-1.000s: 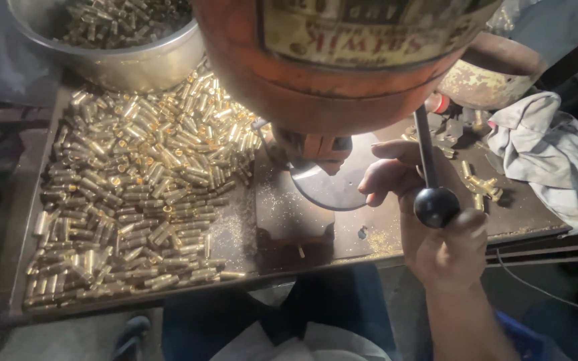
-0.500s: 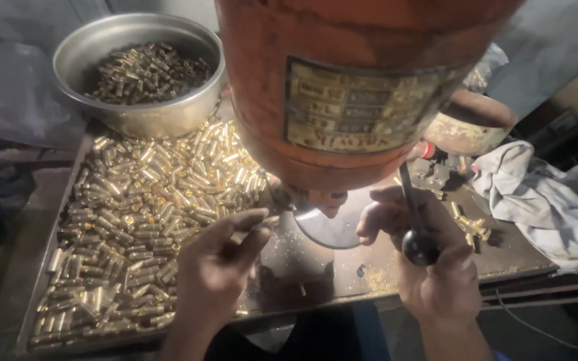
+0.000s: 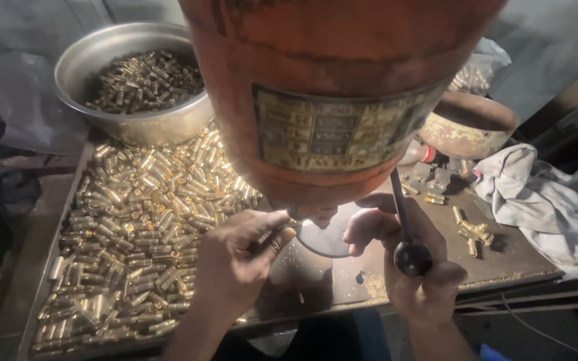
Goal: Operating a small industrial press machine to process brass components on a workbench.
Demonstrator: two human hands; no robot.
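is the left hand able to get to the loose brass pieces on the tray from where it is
Probably yes: the left hand sits at the edge of the brass pieces spread on the tray, with nothing between them.

The orange machine body (image 3: 329, 100) overhangs the tray (image 3: 342, 281), leaving low clearance.

1. You have two hands at the bench: one left hand (image 3: 235, 264) and one right hand (image 3: 416, 267).
2. You face one orange machine body (image 3: 329, 87) bearing one plate (image 3: 336, 137).
3. One lever (image 3: 403, 220) ends in one black knob (image 3: 413, 257).
4. One steel bowl (image 3: 112, 124) holds brass pieces too many to count.
5. One tray (image 3: 75, 187) carries a loose heap of brass pieces (image 3: 135, 227), likewise beyond counting.
6. One rusty bowl (image 3: 466, 127) stands at your right.
7. One grey cloth (image 3: 536, 200) lies beside it.
8. Roughly half a dozen stray brass pieces (image 3: 473, 234) lie near the cloth.
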